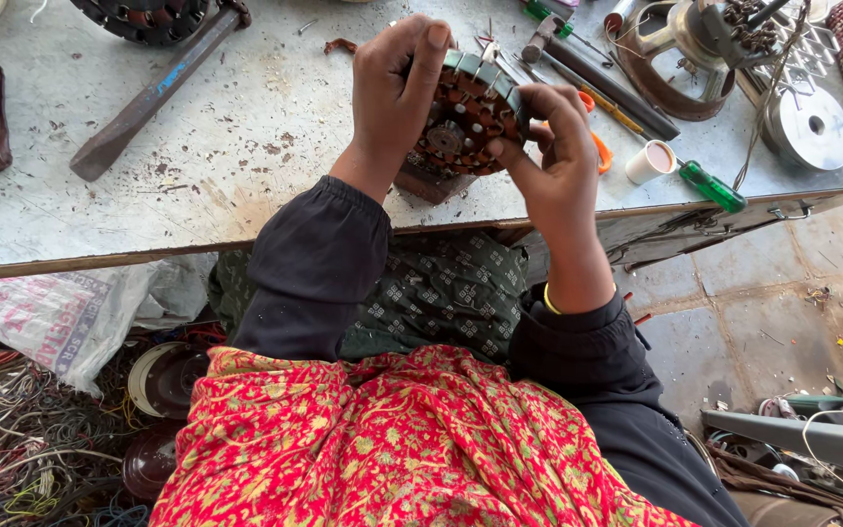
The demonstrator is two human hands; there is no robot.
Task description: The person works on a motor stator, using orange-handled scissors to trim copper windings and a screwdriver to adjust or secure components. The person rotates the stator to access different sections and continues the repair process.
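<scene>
Both my hands hold a round motor stator (465, 112) with copper-coloured windings and a grey-green rim, raised just above the worn metal workbench (246, 146). My left hand (394, 83) grips its left side with fingers curled over the top. My right hand (548, 161) pinches its right edge, thumb and fingers on the windings. A small dark block (428, 183) sits on the bench under the stator.
A long flat metal bar (148, 93) lies at the left. A green-handled screwdriver (712, 187), a white roll (650, 162), orange-handled scissors (597, 146), rods and motor housings (675, 49) crowd the right. A heap of wires (21, 439) and a plastic bag (51, 317) lie below the bench.
</scene>
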